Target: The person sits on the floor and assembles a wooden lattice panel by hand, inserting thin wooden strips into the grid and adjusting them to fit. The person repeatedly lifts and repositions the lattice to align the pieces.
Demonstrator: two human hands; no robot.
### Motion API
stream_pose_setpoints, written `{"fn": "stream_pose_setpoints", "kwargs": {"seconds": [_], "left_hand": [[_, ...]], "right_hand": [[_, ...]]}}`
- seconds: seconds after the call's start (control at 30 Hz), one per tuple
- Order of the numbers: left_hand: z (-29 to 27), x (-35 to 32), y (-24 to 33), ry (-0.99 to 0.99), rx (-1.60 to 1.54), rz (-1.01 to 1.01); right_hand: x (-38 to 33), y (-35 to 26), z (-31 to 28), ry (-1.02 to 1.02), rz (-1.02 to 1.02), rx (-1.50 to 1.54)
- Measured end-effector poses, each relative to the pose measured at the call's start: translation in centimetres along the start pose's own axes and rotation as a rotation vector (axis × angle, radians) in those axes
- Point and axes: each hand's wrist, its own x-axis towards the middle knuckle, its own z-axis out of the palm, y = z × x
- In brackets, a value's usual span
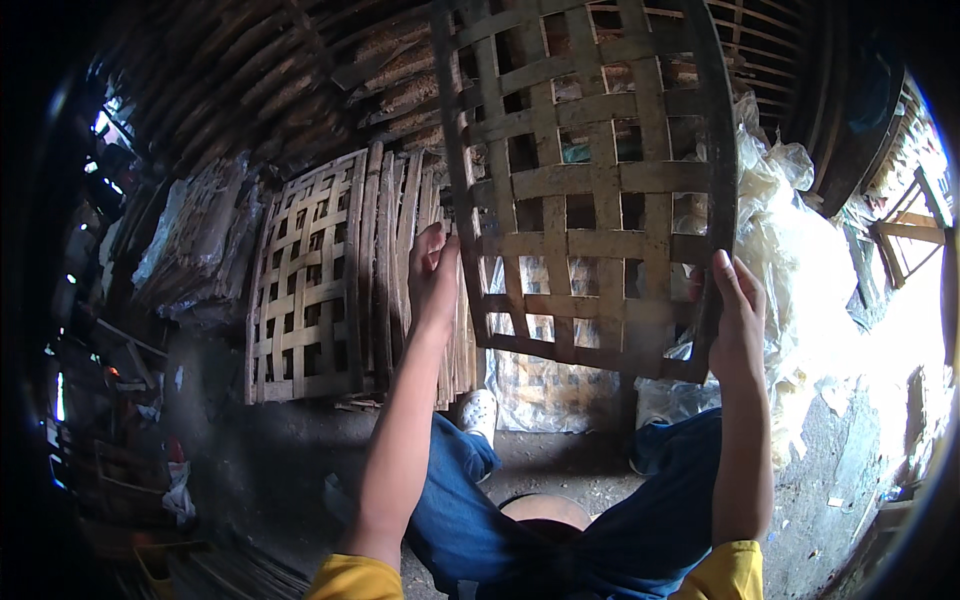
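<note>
A woven bamboo tray [585,248] with a dark wooden frame is raised in front of me, its open lattice facing me and its lower edge slightly tilted. My right hand [738,315] grips the frame's lower right side, thumb on the near face; the fingers behind it are partly hidden. Beside the frame's left side is my left hand [436,280], its fingers loosely bent and apart from the thumb, with nothing seen between them. Below the raised tray, another lattice tray [545,400] under clear plastic lies on the floor between my feet.
Several similar lattice trays [300,290] stand stacked on edge at the left, with a plastic-wrapped stack [205,240] farther left. Crumpled clear plastic sheeting [790,270] is heaped at the right. A round brown seat [545,510] shows between my legs. Slatted racks [260,80] fill the back.
</note>
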Motion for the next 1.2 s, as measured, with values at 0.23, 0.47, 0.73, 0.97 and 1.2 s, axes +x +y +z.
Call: {"fn": "stream_pose_setpoints", "kwargs": {"seconds": [0.23,0.47,0.73,0.97,1.2], "left_hand": [[2.5,3.4,-5.1,-0.628,-0.057,-0.428],[6.0,1.9,-5.6,-0.629,-0.150,-0.383],[7.1,1.5,-5.2,-0.599,-0.167,-0.392],[4.0,3.9,-6.8,-0.440,-0.275,-0.341],[2.8,1.7,-0.8,-0.142,-0.269,-0.083]], "right_hand": [[-7.0,0.2,6.6,-0.196,-0.158,0.089],[-11.7,2.4,10.1,-0.408,-0.580,-0.085],[-12.1,1.6,10.7,-0.383,-0.660,-0.103],[-6.9,-1.7,7.1,-0.378,-0.607,-0.170],[1.9,0.1,-3.2,-0.255,-0.153,-0.013]]}}
